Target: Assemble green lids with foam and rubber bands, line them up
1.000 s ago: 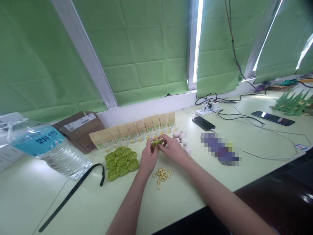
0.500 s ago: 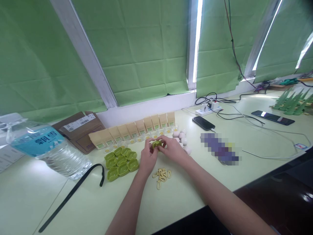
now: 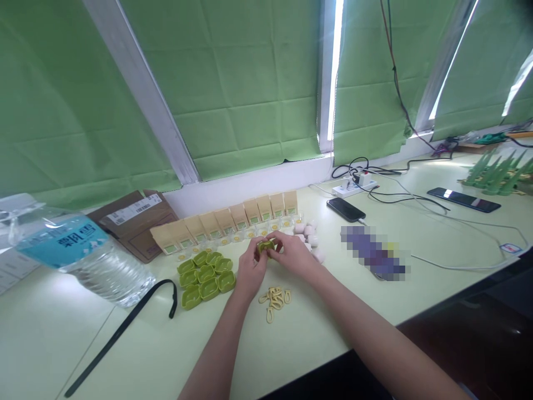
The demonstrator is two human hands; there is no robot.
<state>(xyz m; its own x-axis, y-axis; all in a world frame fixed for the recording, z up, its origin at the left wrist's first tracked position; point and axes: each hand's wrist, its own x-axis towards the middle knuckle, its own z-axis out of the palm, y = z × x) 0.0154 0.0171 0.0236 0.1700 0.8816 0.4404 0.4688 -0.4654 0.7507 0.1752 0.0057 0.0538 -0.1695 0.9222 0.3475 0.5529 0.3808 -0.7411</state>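
Note:
Both hands meet over the pale green table and pinch one small green plastic shell [image 3: 265, 245] between their fingertips. My left hand [image 3: 250, 270] grips its left side, my right hand [image 3: 294, 255] its right side. Several matching green shells [image 3: 205, 274] lie in a cluster just left of my left hand. A small heap of yellow rubber loops [image 3: 275, 299] lies in front of my hands. Behind them stands a row of tan cardboard boxes [image 3: 227, 220], and a few pale pink pieces [image 3: 311, 236] lie to the right of my right hand.
A large water bottle [image 3: 75, 255] lies on its side at the left, a black strap [image 3: 125, 328] in front of it, a brown carton [image 3: 133, 219] behind. Two phones [image 3: 346, 209] [image 3: 463, 199], a power strip [image 3: 356, 188] with cables and green cone shapes [image 3: 495, 172] sit to the right.
My fingers have shifted slightly on the green shell; the hands stay in the same spot. The view has drifted a little.

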